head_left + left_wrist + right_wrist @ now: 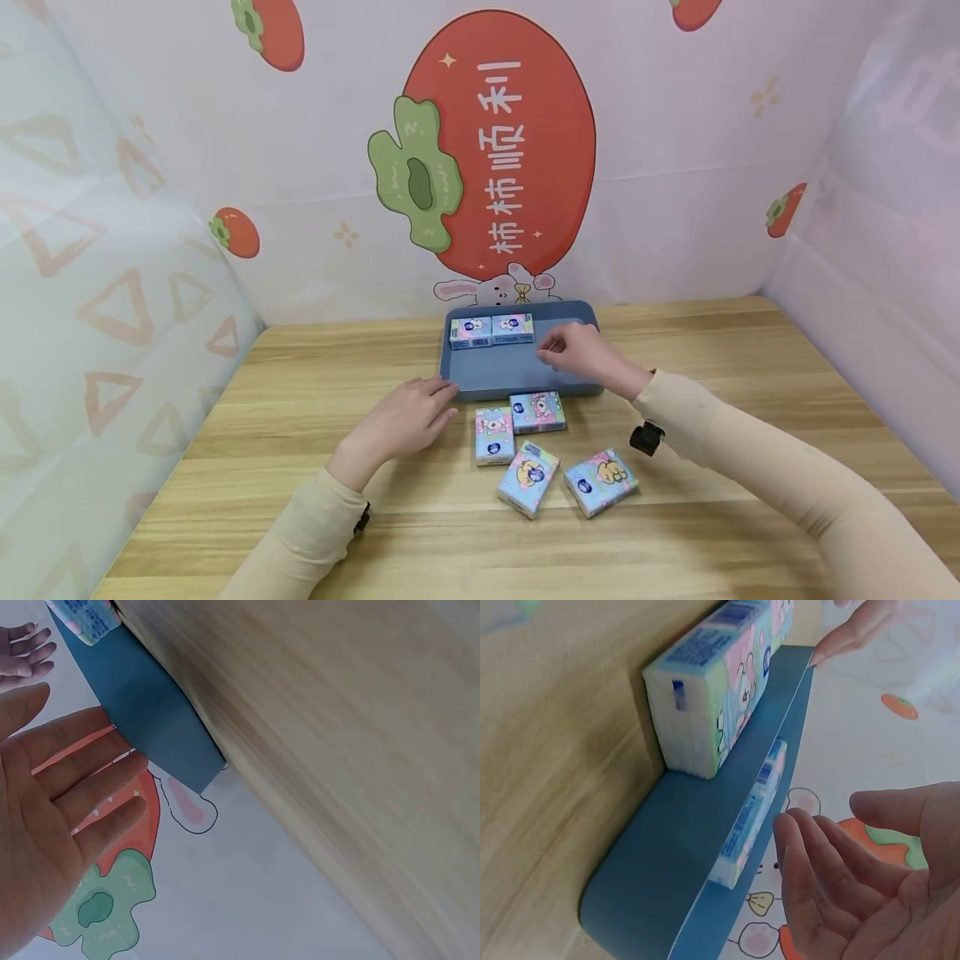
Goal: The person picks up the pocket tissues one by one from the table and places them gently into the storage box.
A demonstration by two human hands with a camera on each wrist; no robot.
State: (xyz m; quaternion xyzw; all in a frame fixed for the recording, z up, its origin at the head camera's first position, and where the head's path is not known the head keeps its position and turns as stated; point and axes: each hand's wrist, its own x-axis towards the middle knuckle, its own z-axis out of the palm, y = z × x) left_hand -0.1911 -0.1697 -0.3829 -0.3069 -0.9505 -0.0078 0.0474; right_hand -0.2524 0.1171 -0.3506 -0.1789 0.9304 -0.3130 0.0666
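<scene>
My left hand [405,419] rests its fingertips at the front left corner of a blue-grey tray [487,372]. In the left wrist view those fingers [82,776] are nearly straight and spread along the tray's side. Over the right part of the tray hovers my right hand [579,350], its fingers loosely bent and nothing between them. Two small tissue packs [470,332] [513,327] lie side by side in the tray's back left corner. One tissue pack [686,712] stands close against the tray's outer front wall in the right wrist view.
On the wooden table [315,367] before the tray lie several more tissue packs: one sideways [537,412], one upright [494,436], and two tilted ones [528,479] [602,482] nearer me. A printed cloth wall [315,150] rises behind the table.
</scene>
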